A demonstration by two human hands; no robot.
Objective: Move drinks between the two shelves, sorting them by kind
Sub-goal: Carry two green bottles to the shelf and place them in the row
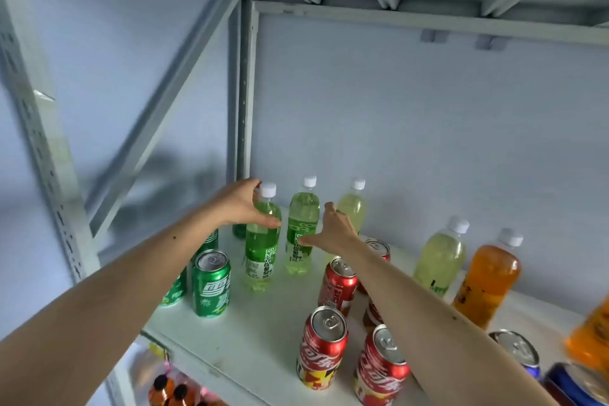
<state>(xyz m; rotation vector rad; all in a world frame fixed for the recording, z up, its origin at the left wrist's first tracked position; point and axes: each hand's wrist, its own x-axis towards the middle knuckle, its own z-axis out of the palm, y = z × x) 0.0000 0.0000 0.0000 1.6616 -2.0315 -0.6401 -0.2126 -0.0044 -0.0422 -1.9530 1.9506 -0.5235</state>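
On the upper shelf (250,343), the left hand (242,204) curls loosely around the darker green bottle (262,241) near the back-left corner; the right hand (333,231) is spread, thumb touching the lighter green bottle (301,227); bare shelf lies ahead of the red cans (323,346).

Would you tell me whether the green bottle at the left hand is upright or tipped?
Upright: the green bottle stands on the shelf, white cap on top, left hand around its shoulder.
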